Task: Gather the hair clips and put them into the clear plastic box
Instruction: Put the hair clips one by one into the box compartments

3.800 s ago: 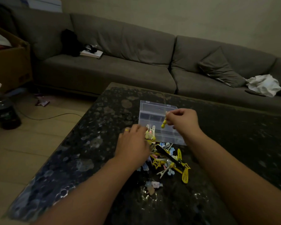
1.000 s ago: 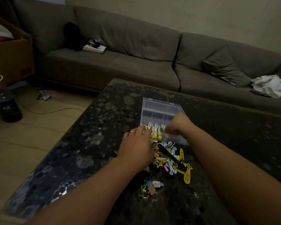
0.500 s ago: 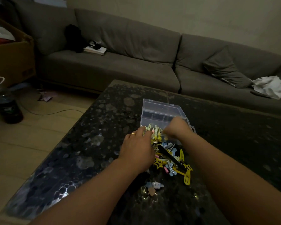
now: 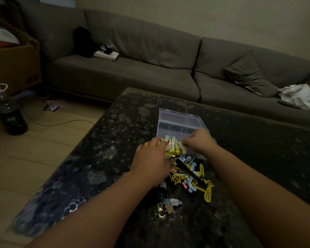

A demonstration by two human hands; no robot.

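Note:
A clear plastic box (image 4: 179, 119) lies open on the dark speckled table (image 4: 111, 144). A row of pale yellow and white hair clips (image 4: 173, 141) stands at its near left edge. My left hand (image 4: 150, 160), with a ring on it, holds that row from the left. My right hand (image 4: 200, 140) has its fingers curled down at the row's right end, pinching a clip there; the fingertips are partly hidden. In front of the box lies a pile of yellow, blue and pink hair clips (image 4: 188, 178) with a long black one across it.
A few small clips (image 4: 172, 203) lie apart, nearer to me. A grey sofa (image 4: 132, 76) runs behind the table, with a cushion and a white cloth (image 4: 299, 95) on it. A bottle (image 4: 11, 115) and a cardboard box (image 4: 13, 63) stand on the floor at the left.
My right hand came down from above the box, where it pinched a yellow clip, to the row of clips at the box's near edge. My left hand stayed at the row.

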